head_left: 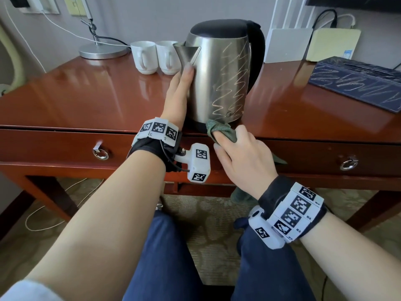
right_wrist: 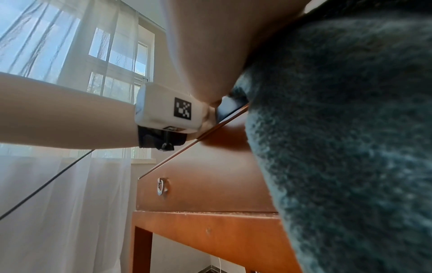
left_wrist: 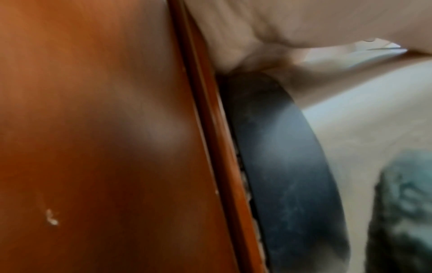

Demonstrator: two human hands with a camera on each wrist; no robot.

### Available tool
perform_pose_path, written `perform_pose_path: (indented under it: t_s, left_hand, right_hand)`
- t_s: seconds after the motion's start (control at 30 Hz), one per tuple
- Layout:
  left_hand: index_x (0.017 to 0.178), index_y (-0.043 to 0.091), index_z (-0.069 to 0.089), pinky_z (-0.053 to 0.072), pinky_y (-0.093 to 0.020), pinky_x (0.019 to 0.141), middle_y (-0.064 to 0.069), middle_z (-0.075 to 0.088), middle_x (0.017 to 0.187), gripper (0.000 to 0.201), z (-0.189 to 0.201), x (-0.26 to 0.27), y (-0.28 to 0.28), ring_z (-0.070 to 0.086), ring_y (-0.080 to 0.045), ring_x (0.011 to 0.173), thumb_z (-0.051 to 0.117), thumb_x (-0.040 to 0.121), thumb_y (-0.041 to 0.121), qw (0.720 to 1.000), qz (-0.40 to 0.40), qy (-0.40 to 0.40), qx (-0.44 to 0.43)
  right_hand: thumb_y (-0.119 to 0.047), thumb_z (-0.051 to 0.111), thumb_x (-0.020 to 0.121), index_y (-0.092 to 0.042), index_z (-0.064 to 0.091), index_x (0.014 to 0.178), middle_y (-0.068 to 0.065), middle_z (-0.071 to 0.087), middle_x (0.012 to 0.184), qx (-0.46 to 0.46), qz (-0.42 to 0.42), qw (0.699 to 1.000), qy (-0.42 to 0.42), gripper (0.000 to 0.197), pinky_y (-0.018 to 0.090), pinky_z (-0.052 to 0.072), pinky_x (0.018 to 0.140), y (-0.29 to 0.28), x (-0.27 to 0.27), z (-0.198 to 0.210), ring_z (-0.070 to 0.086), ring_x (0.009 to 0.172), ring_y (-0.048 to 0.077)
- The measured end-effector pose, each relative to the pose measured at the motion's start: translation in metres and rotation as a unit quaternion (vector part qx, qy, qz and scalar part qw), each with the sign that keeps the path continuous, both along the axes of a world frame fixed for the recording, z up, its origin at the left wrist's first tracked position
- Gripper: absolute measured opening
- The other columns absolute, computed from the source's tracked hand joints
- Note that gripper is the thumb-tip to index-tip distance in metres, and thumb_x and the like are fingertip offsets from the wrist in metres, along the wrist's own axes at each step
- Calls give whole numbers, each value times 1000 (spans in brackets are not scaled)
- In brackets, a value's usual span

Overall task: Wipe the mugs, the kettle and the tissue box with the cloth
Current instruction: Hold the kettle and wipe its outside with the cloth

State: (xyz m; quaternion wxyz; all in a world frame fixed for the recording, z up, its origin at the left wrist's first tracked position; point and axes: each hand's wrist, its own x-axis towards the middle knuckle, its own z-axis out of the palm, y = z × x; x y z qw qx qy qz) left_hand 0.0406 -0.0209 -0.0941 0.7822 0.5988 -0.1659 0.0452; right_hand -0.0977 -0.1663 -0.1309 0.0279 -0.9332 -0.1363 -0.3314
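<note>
The tall brushed-steel kettle [head_left: 219, 81] has a satin sheen marked with pale scribbles; its lid and handle are matt black plastic. The red-brown wooden table [head_left: 86, 98] is glossy and mirror-smooth. The grey-green cloth [head_left: 221, 131] looks fuzzy. At 11 o'clock, two white mugs [head_left: 155, 56] look like glazed ceramic.

Reddish wooden desk [head_left: 86, 98] with ring-pull drawers [head_left: 101, 153] — grey wall [head_left: 152, 16], patterned carpet [head_left: 208, 224], sheer-curtained window [right_wrist: 70, 46].

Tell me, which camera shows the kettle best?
The head view: the whole kettle stands upright on the desk, scribbles visible. The left wrist view shows only its blurred dark base and lower wall; the right wrist view barely a sliver.
</note>
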Motion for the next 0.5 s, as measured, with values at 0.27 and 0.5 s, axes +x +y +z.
perform_pose_path:
  t_s: [0.27,0.5]
  left_hand:
    - [142,26,50,34,-43,114,2,55,142,99,-3,11,1,52,-15,131,61,65,88,1000,-18,16,10]
    - [143,28,48,33,-44,114,4,55,142,96,-7,19,1,51,-16,132,59,68,87,999,-35,22,16]
  right_hand:
    - [-19,42,89,-19,59,124,12,42,82,-25,-29,999,-19,39,28,26,48,-3,12,16,42,59,28]
    - [-6,64,79,-17,64,119,12,43,78,-46,-23,999,7,41,25,23,46,-7,5,-4,43,54,27]
